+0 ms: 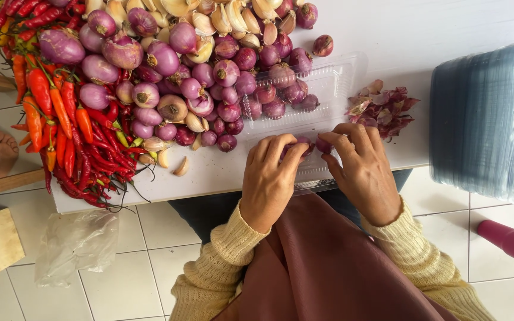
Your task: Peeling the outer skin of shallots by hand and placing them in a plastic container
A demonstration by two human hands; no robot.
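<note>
Both hands work at the near edge of a clear plastic tray (328, 89): left hand (270, 175) pinches a shallot (300, 144), right hand (361, 166) another shallot (323, 144) beside it. Peeling appears underway; skins (385, 107) lie just beyond the right fingers.

Room left of the tray (334, 77) is being blocked by shallots (209, 83); bare table (447, 30) is being left beyond.

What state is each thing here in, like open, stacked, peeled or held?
Clear plastic tray: open, partly filled with shallots.
Left hand: holding a shallot.
Right hand: pinching another small shallot.
Shallot skins: loose, piled beside the tray.
Empty trays: stacked.
Chillies: heaped.
</note>
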